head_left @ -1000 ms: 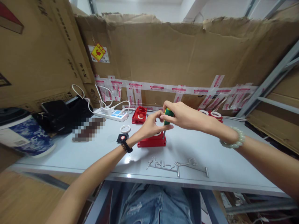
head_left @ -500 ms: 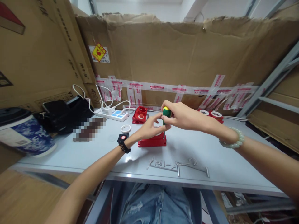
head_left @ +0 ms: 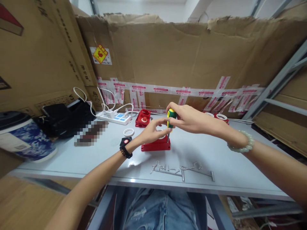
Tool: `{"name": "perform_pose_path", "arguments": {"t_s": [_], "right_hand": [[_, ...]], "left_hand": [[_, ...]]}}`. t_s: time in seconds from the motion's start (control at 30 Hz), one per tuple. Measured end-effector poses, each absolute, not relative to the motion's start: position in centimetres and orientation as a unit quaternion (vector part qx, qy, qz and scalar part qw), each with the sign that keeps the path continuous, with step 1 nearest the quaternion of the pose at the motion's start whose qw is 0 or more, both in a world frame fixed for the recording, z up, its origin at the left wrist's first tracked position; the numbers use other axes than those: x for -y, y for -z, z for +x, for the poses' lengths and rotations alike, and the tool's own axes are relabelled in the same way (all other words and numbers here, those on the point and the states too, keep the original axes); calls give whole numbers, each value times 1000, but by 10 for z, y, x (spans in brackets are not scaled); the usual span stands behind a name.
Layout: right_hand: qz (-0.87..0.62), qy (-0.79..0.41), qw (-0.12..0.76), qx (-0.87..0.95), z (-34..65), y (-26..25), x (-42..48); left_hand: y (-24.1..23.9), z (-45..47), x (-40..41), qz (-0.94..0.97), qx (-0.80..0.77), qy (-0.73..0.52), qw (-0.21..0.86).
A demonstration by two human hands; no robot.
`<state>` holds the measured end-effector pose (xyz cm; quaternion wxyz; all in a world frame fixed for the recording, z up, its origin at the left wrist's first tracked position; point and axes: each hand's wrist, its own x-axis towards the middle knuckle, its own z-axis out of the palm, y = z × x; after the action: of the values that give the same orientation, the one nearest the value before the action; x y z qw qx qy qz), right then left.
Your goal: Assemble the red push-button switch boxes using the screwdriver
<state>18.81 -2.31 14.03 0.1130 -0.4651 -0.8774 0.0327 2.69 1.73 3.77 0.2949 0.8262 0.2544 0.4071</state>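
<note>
A red plastic box [head_left: 155,147] lies on the pale table [head_left: 225,166] in front of me. My right hand [head_left: 192,119] is closed round the green and yellow handle of a screwdriver [head_left: 170,118], which stands upright with its tip at the box's right corner. My left hand [head_left: 151,131] reaches over the box; its thumb and fingers pinch the screwdriver's shaft just below the handle. A white ring on top of the box is mostly hidden behind my left hand.
Loose screws and long metal pins [head_left: 182,169] lie near the table's front edge. Behind are a second red box [head_left: 143,118], a white ring [head_left: 129,132], a small black part [head_left: 126,141], a power strip [head_left: 114,117], a black bag [head_left: 64,119] and a blue-patterned tub [head_left: 22,134]. Cardboard walls surround the table.
The screwdriver's handle has turned a little in my right hand and shows more yellow. My left hand has shifted slightly. The box has stayed in place.
</note>
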Motion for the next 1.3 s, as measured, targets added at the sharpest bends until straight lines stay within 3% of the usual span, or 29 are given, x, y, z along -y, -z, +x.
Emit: {"name": "perform_pose_path", "arguments": {"t_s": [0.17,0.33,0.53,0.7,0.9,1.07,1.3], "right_hand": [[-487,-27,127,864,188,-138,22],[-461,-88,149,871,192,-136,23],[-465,-59,190,862,192,-134,24],[-436,-79,197,875,194,-132,23],[-475,-35,192,858,190,-130,24],[-439,-74,183,876,191,-132,25],[-459,-60,189,866,189,-131,25]], "left_hand": [[-39,30,-17,802,-322,-433,257],[-41,27,-14,832,-277,-358,322],[-40,30,-16,815,-314,-402,274],[-41,28,-14,836,-268,-360,316],[-37,30,-16,809,-323,-405,277],[-36,29,-10,827,-284,-354,331],[-32,33,-12,802,-322,-392,314]]}}
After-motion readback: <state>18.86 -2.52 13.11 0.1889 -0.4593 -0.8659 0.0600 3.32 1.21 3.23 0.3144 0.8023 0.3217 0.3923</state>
